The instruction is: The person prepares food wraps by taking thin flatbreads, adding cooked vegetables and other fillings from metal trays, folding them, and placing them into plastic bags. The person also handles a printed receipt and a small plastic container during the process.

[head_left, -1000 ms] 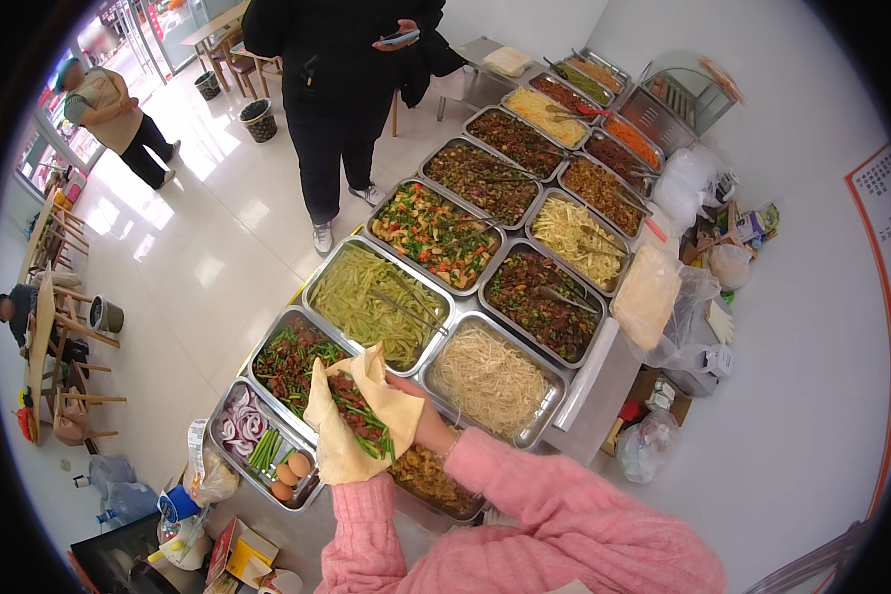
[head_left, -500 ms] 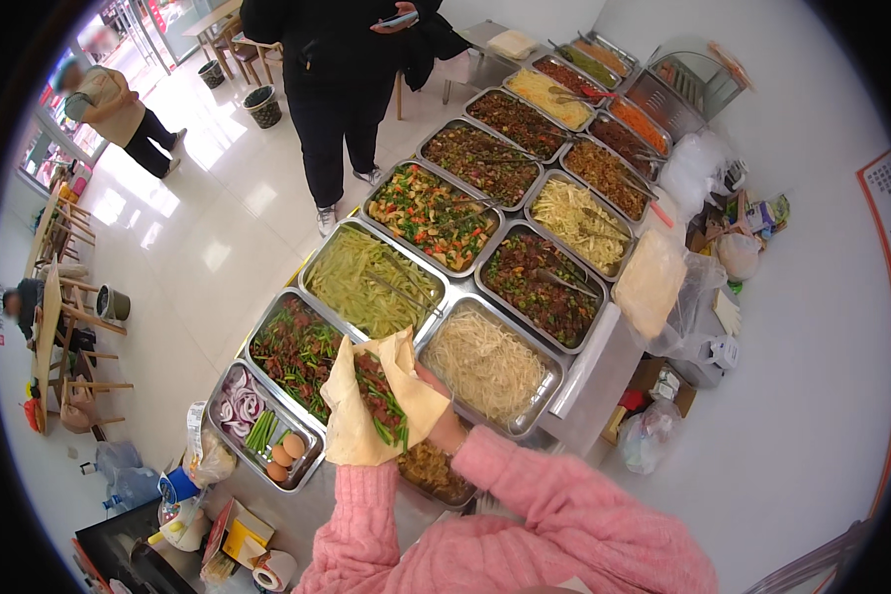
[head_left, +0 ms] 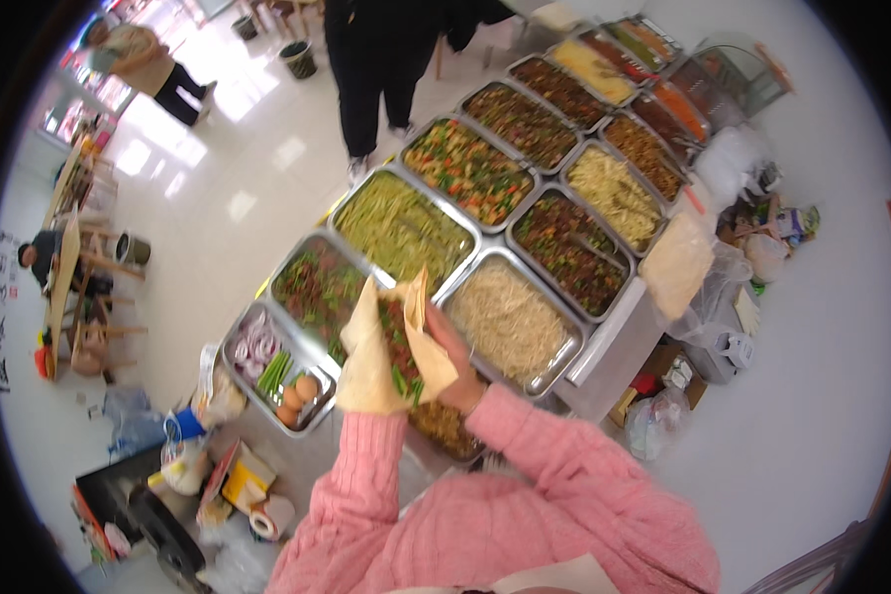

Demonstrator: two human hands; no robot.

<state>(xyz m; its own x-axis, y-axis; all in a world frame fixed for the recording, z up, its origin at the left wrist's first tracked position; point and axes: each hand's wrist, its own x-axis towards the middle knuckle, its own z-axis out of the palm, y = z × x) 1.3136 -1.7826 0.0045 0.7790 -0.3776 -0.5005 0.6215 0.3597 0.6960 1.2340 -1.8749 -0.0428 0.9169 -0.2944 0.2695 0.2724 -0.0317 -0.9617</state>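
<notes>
A pale flatbread (head_left: 370, 368), partly folded around a meat and green vegetable filling (head_left: 398, 348), is held above the near trays. My right hand (head_left: 451, 358) grips its right edge, fingers curled against the bread. My left hand is hidden under the bread's left side, where the pink left sleeve (head_left: 370, 445) ends; the bread rests on it. Just left lies a tray of meat with green pieces (head_left: 312, 287). To the right is a tray of pale shredded strands (head_left: 510, 322). Below the hands a tray of brownish food (head_left: 445, 431) is partly covered.
Metal trays of cooked dishes, such as green shreds (head_left: 403, 223), run toward the far right. A small tray holds onions, green stalks and eggs (head_left: 302, 393). Stacked flatbreads (head_left: 675, 265) sit at the right edge. A person in black (head_left: 381, 64) stands across the counter.
The flatbread's right side has been drawn inward and stands more upright, covering more of the filling. The view has shifted, so the trays appear higher and further right.
</notes>
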